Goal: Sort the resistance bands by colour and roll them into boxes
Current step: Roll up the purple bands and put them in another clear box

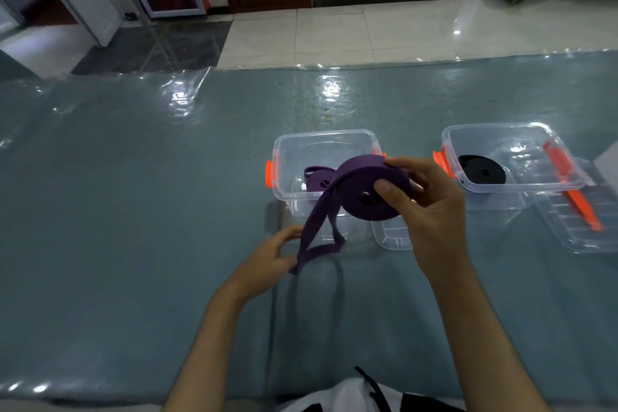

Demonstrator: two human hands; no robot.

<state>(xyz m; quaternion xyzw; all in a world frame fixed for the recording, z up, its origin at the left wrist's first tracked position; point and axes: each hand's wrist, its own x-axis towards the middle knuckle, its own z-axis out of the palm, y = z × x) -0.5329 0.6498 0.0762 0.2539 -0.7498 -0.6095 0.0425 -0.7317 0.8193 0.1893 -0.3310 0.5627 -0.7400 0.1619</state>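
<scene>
Purple band (371, 187): mostly rolled into coil, held above surface (133, 211) in my right hand (431, 207), thumb pressed on coil face, fingers curled round far edge. Loose tail hangs down-left; my left hand (267, 261) pinches its looped end. Clear box (322, 144), orange latches, just behind coil: second purple roll (316, 179) inside. Second clear box (511, 157) to right, apart: black roll (481, 169) inside. Clear lids (582, 221) lie beside boxes.
</scene>
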